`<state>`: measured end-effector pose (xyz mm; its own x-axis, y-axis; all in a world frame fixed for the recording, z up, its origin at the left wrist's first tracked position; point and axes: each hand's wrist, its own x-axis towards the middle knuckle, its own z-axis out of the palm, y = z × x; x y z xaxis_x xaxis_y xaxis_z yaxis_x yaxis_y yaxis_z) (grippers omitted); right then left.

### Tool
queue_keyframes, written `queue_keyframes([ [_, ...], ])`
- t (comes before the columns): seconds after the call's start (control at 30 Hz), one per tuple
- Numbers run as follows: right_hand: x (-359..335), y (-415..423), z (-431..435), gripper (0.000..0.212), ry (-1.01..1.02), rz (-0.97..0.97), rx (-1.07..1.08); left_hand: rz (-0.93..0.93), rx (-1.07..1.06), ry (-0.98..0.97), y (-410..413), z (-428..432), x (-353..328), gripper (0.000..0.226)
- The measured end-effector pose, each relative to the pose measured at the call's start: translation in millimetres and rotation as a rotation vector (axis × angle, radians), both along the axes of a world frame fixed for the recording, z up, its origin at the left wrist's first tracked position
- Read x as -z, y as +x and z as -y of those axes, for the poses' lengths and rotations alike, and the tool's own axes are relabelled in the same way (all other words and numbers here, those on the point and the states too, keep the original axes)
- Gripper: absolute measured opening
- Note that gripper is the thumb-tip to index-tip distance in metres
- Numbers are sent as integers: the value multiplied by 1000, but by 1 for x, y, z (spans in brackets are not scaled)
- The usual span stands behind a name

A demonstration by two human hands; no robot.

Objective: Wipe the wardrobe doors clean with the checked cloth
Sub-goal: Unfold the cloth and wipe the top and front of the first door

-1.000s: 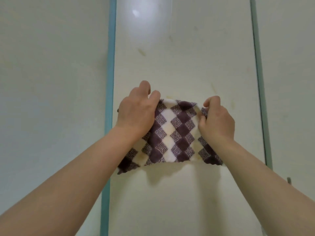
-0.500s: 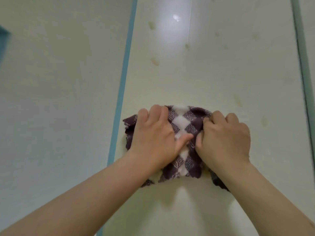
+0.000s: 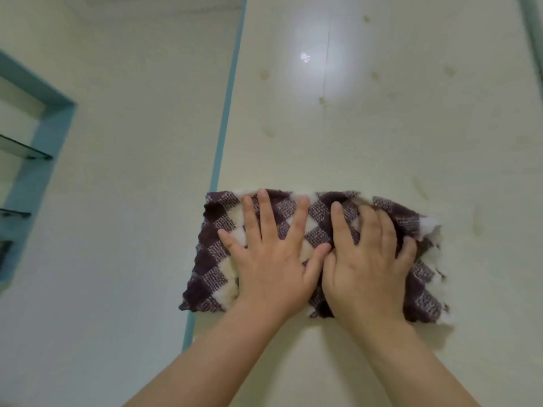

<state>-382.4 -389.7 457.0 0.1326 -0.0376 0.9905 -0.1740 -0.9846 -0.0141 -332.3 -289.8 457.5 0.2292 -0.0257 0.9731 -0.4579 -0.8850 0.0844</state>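
Head view puts the left grip flat on the checked cloth, with the fingers straight and fanned apart and the palm pressing the fabric against the wardrobe door; it pinches nothing. The right grip lies just beside it, the two thumbs almost touching. Its fingers are closer together and a little bent at the knuckles, and it also presses rather than clutches. The cloth is spread wide under both palms on the middle door. Its left edge laps onto the blue strip between the panels, and its right edge is rumpled, with some cream pile turned up. This looks like the start of a two-handed wiping stroke. To do it well, the weight should probably sit evenly across both palms so the cloth travels with them instead of slipping out over the glossy face. The loose right edge seems likely to roll under and would be better flattened first. Yellowish smears sit above the cloth, and more streaks lie just to its right, so strokes up and out to the right should reach them. Firm overlapping passes will likely beat quick light ones. The neighbouring door to the left is not yet covered, and an open shelf recess lies well beyond it.
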Motion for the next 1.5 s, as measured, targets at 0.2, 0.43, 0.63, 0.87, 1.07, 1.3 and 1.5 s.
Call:
queue_keyframes([
  [0.2,-3,15,8,50,-86,18,-23,60,-2,-30,12,-1,-6,54],
  [0.43,-59,19,-1,60,-56,-20,78,17,21,-70,13,-9,-62,55],
  [0.63,-119,19,-10,51,-44,-48,27,19,27,-61,14,-19,-123,53],
  [0.87,-165,24,-14,51,-67,-15,23,43,16,-66,16,-27,-168,54],
  [1.07,-201,23,-17,50,-89,-21,23,44,17,-72,16,-32,-201,55],
  [1.3,-244,24,-18,50,-122,-5,8,88,10,-108,18,-34,-241,56],
  [1.5,-278,23,-16,50,-141,12,8,116,8,-142,20,-33,-274,55],
])
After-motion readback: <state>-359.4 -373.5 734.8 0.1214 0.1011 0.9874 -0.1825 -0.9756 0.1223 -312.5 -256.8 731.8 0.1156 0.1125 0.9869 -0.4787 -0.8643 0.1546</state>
